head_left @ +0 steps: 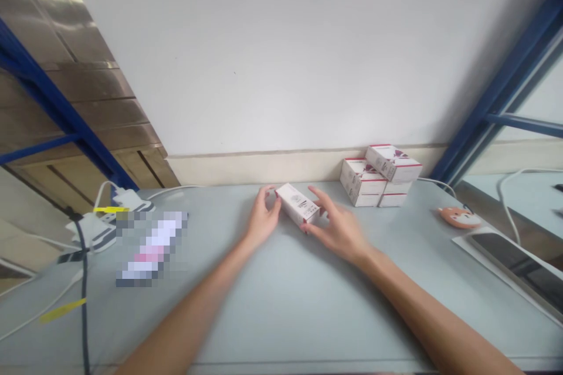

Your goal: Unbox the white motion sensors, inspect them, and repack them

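Note:
A small white carton [297, 202] with red edges and dark print lies slantwise between my two hands, over the middle of the desk. My left hand [263, 215] grips its far left end, the thumb against the near side and the fingers partly hidden behind. At the near right end, my right hand [341, 228] is curled around the carton, its thumb at the lower corner and its index finger raised off the top. Whether the carton rests on the desk or is slightly lifted, I cannot tell.
Similar white cartons [364, 183] are stacked by the wall at back right. An orange animal-faced item [460, 217] and a dark flat device [519, 263] lie on the right. Power strips [103, 228], cables and a pixelated object [153, 249] occupy the left of the grey desk [281, 310].

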A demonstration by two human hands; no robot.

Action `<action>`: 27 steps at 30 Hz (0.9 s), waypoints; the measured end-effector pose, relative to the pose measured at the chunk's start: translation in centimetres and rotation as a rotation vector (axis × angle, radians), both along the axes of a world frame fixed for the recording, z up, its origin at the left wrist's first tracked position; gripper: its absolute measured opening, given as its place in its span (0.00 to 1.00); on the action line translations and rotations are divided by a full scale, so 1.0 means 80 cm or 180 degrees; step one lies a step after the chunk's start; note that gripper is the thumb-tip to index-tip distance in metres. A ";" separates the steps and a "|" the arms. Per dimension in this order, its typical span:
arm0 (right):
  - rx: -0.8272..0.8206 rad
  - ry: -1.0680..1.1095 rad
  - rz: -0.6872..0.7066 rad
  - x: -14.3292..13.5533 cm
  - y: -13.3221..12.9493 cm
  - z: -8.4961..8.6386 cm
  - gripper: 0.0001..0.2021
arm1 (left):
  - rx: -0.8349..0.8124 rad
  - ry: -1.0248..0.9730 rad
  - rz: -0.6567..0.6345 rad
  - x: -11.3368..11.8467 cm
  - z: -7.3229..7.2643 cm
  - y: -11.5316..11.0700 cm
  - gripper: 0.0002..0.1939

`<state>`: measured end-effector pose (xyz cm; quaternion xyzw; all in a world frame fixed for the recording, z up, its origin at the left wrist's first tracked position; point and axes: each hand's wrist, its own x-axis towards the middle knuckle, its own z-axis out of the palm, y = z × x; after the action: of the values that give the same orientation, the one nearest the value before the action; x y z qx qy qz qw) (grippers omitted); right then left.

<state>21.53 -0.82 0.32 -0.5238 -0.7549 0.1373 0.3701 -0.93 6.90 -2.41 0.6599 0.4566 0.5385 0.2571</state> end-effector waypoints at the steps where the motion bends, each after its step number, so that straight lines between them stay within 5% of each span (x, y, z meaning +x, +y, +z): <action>1: 0.0176 -0.0106 -0.0128 -0.002 0.001 -0.001 0.41 | 0.0037 0.0064 0.0054 0.000 0.003 -0.005 0.22; 5: 0.0736 -0.0503 -0.0367 -0.009 0.002 -0.007 0.33 | 0.0714 0.0950 -0.0468 0.009 0.031 -0.041 0.29; 8: 0.0754 -0.0310 -0.0019 -0.014 0.001 -0.013 0.26 | 0.0890 0.1718 -0.1001 0.014 0.050 -0.063 0.30; 13: 0.0800 0.0462 0.0464 -0.009 0.001 -0.006 0.14 | 0.0636 0.2348 -0.1231 0.011 0.044 -0.055 0.39; 17: 0.1157 0.0434 -0.0416 0.018 0.011 0.004 0.12 | 0.0579 0.2701 -0.0966 -0.010 0.034 -0.027 0.30; 23: 0.1461 -0.0264 -0.1584 0.070 0.035 0.003 0.20 | 0.0482 0.2822 -0.0241 -0.067 0.033 0.007 0.33; 27: 0.1852 -0.0280 -0.2139 0.100 0.035 0.015 0.20 | 0.0378 0.2847 -0.0017 -0.080 0.031 0.013 0.34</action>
<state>29.52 1.96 1.48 -0.6194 -0.5650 -0.2311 0.4937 -7.34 7.98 0.04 0.8425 0.4894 0.2249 -0.0024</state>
